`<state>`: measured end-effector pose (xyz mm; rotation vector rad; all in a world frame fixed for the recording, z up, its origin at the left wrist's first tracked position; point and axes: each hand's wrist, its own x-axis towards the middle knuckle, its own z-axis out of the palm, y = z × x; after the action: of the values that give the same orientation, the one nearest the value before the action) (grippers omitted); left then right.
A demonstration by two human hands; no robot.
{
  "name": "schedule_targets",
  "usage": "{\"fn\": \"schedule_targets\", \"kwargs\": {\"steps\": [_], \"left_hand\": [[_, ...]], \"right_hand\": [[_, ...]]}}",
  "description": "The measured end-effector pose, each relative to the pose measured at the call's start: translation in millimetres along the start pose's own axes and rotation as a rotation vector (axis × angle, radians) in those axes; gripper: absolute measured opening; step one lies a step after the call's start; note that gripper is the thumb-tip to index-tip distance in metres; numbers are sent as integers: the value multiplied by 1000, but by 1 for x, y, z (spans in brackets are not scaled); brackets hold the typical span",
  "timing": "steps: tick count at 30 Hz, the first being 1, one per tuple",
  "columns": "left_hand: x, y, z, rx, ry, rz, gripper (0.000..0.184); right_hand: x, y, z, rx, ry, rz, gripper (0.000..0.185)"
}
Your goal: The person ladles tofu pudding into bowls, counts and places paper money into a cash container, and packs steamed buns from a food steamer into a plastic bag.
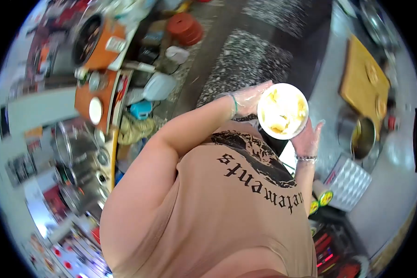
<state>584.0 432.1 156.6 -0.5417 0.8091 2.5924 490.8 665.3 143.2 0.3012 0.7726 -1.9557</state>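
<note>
Both hands are wearing clear plastic gloves in the head view, and the left hand (249, 99) is grasping a white bowl (266, 129) by its far-left side. The right hand (306, 140) is touching the bowl from the near right, its thumb standing out from the rim; its fingers are disappearing behind the bowl, so I cannot tell whether they are gripping or only supporting.

The bowl is sitting between the hands, in front of the shirt (245, 217), with its mouth facing the camera. Yellowish food (279, 127) is lying inside, though glare is washing out its detail. To the right, the desk (330, 85) is carrying a cutting board (358, 69) at the far side, a metal pot (345, 133), and a silver patterned panel (351, 183) nearer the body.

Thin, loose plastic is covering the fingers, so a smooth bowl wall could slip, especially if the right hand is giving little support. Uneven lifting between the hands could tip the rim and spill food onto the shirt or floor (245, 65).
</note>
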Motion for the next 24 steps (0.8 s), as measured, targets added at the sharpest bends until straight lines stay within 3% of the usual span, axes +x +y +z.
{"fn": "schedule_targets", "kwargs": {"steps": [4, 12, 15, 22, 24], "left_hand": [[-101, 11, -74, -56, 82, 258, 55], [-320, 13, -170, -366, 373, 532, 54], [-360, -4, -234, -456, 403, 696, 56], [-502, -13, -290, -644, 601, 898, 57], [-531, -19, -320, -630, 574, 981, 58]], "right_hand": [[44, 73, 86, -116, -128, 174, 88], [120, 261, 212, -302, -233, 549, 86], [142, 324, 265, -379, -283, 707, 87], [180, 484, 374, -522, -474, 1012, 82], [206, 527, 397, -574, -505, 1082, 80]]}}
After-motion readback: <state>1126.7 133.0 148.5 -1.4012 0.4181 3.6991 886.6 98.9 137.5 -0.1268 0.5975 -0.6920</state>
